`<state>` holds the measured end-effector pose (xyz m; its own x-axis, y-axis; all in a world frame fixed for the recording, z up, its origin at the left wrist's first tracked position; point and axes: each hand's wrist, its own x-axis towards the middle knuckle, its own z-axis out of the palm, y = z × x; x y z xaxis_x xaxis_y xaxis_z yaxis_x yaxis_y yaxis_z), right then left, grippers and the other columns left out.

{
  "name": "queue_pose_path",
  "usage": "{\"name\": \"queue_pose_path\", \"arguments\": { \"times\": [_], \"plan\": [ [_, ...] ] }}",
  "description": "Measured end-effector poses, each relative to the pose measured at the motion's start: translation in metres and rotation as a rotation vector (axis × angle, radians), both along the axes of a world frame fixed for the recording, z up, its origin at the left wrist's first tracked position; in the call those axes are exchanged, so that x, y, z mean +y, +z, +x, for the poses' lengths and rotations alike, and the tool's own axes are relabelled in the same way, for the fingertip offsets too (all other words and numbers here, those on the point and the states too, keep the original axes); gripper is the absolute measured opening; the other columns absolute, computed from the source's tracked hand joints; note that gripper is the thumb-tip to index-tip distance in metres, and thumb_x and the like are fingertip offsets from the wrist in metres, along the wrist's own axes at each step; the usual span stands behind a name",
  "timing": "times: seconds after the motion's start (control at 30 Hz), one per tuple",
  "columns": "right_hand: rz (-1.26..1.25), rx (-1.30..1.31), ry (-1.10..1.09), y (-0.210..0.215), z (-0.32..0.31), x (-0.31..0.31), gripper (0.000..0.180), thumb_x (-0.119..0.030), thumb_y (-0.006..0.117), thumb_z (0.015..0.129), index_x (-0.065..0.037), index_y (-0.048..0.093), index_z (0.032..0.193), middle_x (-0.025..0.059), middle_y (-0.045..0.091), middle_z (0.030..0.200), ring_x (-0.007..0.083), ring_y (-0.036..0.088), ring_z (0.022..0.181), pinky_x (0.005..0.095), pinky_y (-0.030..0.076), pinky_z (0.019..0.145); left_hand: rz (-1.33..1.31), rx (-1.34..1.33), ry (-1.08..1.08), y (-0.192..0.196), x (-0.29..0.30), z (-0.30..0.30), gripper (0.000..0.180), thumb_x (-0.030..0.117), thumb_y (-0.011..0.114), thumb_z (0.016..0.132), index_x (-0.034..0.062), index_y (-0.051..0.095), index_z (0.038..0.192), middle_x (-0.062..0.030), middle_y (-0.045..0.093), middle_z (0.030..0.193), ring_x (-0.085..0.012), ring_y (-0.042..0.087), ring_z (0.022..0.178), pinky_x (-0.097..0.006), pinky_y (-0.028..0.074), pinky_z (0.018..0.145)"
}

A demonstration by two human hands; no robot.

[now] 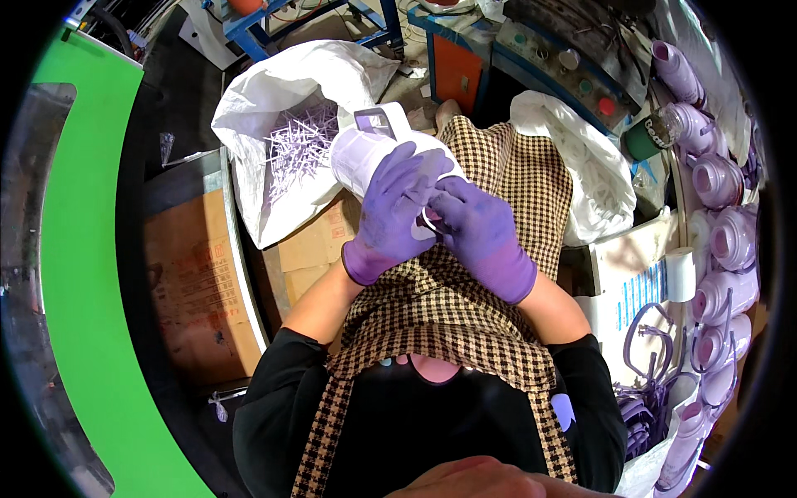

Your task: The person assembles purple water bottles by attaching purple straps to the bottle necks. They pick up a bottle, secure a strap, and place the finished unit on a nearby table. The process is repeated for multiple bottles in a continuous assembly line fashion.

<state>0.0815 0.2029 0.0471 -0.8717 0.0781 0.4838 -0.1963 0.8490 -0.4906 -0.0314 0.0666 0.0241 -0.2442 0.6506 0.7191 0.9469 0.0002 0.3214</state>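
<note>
A pale lavender plastic jug [357,159] with a looped handle [393,120] lies tilted in front of my lap. My left hand [394,207], in a purple glove, is closed round its near side, with fingers laid along the body. At the jug's near right end, the bent fingers of my gloved right hand [486,236] grip by a pale rim. Both hands partly hide that end, so whatever else may be between the right fingertips cannot be made out.
Ahead on the left, a white sack [249,108] holds thin lavender plastic strips [303,145]. Another white sack [594,170] stands right of my checked apron. Lavender bottles [730,236] line the far right, near looped purple straps [652,398]. A green machine frame [83,207] borders the left.
</note>
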Motion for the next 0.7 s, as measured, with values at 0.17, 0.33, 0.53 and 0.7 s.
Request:
{"name": "queue_pose_path", "arguments": {
  "times": [0.17, 0.33, 0.53, 0.7],
  "plan": [
    [0.164, -0.119, -0.058, -0.015, 0.002, -0.003, 0.017, -0.01, 0.067, 0.081, -0.008, 0.065, 0.098, 0.0082, 0.062, 0.092, 0.0273, 0.067, 0.078, 0.0371, 0.053, 0.064, -0.075, -0.033, 0.008, 0.008, -0.001, 0.009, 0.096, 0.01, 0.084, 0.059, 0.001, 0.046, 0.146, -0.0118, 0.068, 0.127, -0.0365, 0.06, 0.121, -0.054, 0.039, 0.113],
    [0.081, -0.097, 0.083, -0.011, 0.002, 0.013, 0.017, -0.007, 0.065, 0.083, -0.007, 0.063, 0.099, 0.0113, 0.063, 0.091, 0.0298, 0.067, 0.079, 0.0397, 0.052, 0.064, -0.08, -0.044, -0.015, 0.003, 0.0, 0.008, 0.094, 0.011, 0.084, 0.06, 0.001, 0.046, 0.145, -0.0108, 0.067, 0.127, -0.0379, 0.059, 0.123, -0.055, 0.037, 0.113],
    [-0.073, -0.168, 0.228, -0.008, 0.015, 0.02, 0.035, 0.002, 0.064, 0.076, -0.004, 0.058, 0.111, 0.0167, 0.061, 0.098, 0.0382, 0.063, 0.092, 0.0459, 0.051, 0.077, -0.142, -0.043, 0.229, 0.015, 0.011, 0.019, 0.081, 0.019, 0.082, 0.066, 0.0032, 0.052, 0.14, -0.0143, 0.057, 0.139, -0.0366, 0.049, 0.134, -0.056, 0.028, 0.119],
    [-0.437, 0.128, 0.254, -0.025, 0.046, 0.023, 0.034, -0.007, 0.069, 0.085, -0.004, 0.064, 0.118, 0.0162, 0.066, 0.104, 0.037, 0.065, 0.1, 0.0455, 0.053, 0.087, -0.184, 0.093, -0.01, 0.007, 0.015, 0.004, 0.043, 0.036, 0.068, 0.091, 0.0032, 0.066, 0.118, -0.0144, 0.065, 0.13, -0.0412, 0.052, 0.131, -0.06, 0.026, 0.117]
  ]
}}
